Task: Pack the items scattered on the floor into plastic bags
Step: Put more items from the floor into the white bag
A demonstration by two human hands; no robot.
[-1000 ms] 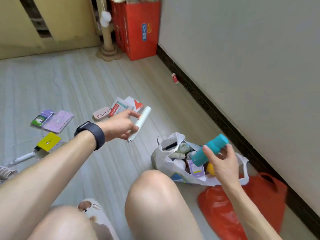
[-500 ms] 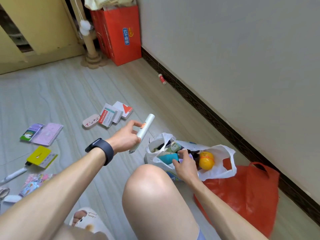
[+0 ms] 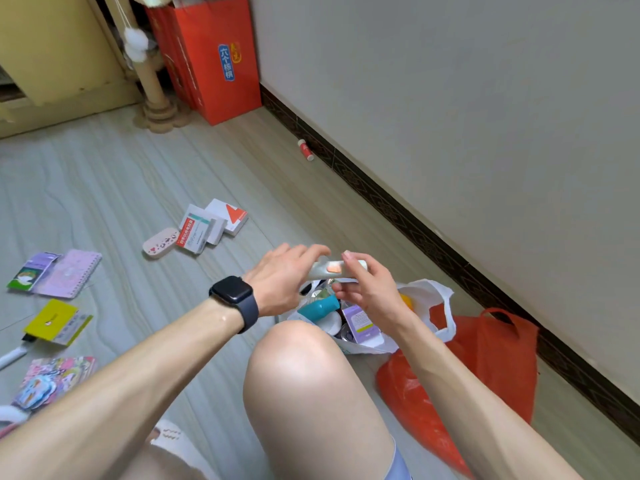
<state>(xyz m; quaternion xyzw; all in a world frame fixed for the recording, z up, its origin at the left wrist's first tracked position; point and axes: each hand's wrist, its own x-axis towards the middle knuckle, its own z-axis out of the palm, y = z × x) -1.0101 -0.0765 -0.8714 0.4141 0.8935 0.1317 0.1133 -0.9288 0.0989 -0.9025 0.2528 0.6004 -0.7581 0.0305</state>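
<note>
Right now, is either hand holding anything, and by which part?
Both hold the white tube: the left hand grips one end, the right hand pinches the other, above the white bag.

A tall red paper gift bag (image 3: 214, 60) with a blue label stands in the corner against a pale grey wall (image 3: 450, 98), just beside a tan scratching post (image 3: 152, 81) where white pom-poms (image 3: 133, 43) hang on a string. A dark patterned skirting board (image 3: 398, 209) runs along the foot of the wall above grey wood-grain flooring (image 3: 104, 188), with yellow cabinetry (image 3: 52, 46) at far left.
</note>
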